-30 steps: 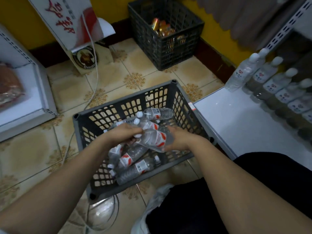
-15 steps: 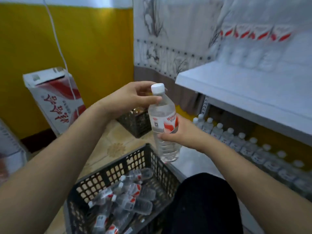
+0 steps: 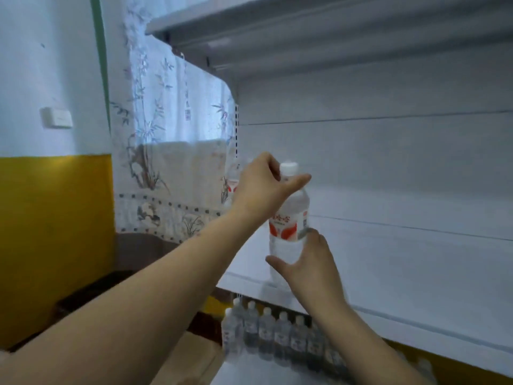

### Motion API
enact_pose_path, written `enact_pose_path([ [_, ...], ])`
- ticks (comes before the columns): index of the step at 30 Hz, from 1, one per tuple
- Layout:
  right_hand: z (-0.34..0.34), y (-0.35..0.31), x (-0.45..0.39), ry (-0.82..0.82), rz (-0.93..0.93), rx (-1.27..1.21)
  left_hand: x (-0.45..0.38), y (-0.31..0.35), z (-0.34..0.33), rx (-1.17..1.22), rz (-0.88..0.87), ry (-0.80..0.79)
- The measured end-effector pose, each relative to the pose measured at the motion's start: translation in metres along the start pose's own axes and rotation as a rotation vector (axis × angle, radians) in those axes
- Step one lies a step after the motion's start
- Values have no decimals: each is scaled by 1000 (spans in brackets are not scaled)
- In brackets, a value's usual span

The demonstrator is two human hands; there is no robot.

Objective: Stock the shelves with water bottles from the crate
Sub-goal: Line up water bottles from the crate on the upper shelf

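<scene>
The water bottle (image 3: 288, 218) stands upright at the front edge of the middle shelf (image 3: 402, 273), its base seemingly just on or just above the board; I cannot tell which. The left hand (image 3: 263, 190) pinches it at the neck just under the white cap, thumb stretched across the front, fingers curled behind. The right hand (image 3: 308, 262) cups the lower body from below and in front, thumb out to the left, fingers wrapped loosely round the clear plastic beneath the red label. Just behind the left hand another bottle (image 3: 233, 184) seems to stand at the shelf's end, blurred and half hidden. To the right of both hands the shelf runs on bare and white, so most of this level looks unfilled. Below the right wrist, the lower shelf carries a full row of bottles (image 3: 277, 337), so that level seems done. The crate is out of view, and how many bottles wait in it cannot be judged. I would say the job is partway through.
</scene>
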State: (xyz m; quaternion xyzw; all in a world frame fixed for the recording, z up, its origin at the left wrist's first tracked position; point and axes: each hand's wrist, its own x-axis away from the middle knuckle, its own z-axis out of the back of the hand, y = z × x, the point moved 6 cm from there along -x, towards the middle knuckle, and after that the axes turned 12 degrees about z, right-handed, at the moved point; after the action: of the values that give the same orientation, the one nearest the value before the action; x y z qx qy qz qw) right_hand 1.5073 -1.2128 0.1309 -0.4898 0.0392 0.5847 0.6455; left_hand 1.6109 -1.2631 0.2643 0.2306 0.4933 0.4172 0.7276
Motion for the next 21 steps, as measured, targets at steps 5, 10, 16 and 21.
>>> enact_pose_path([
  [5,12,49,-35,-39,-58,-1,-24,-10,-56,107,0,-190],
  [10,9,93,-84,-183,-100,5,-32,-97,-94,22,161,-294],
  [16,-15,138,-133,-192,-216,-1,-67,-166,-136,-528,155,-317],
  [21,-43,168,-178,-162,-298,89,-107,-187,-173,-639,173,-331],
])
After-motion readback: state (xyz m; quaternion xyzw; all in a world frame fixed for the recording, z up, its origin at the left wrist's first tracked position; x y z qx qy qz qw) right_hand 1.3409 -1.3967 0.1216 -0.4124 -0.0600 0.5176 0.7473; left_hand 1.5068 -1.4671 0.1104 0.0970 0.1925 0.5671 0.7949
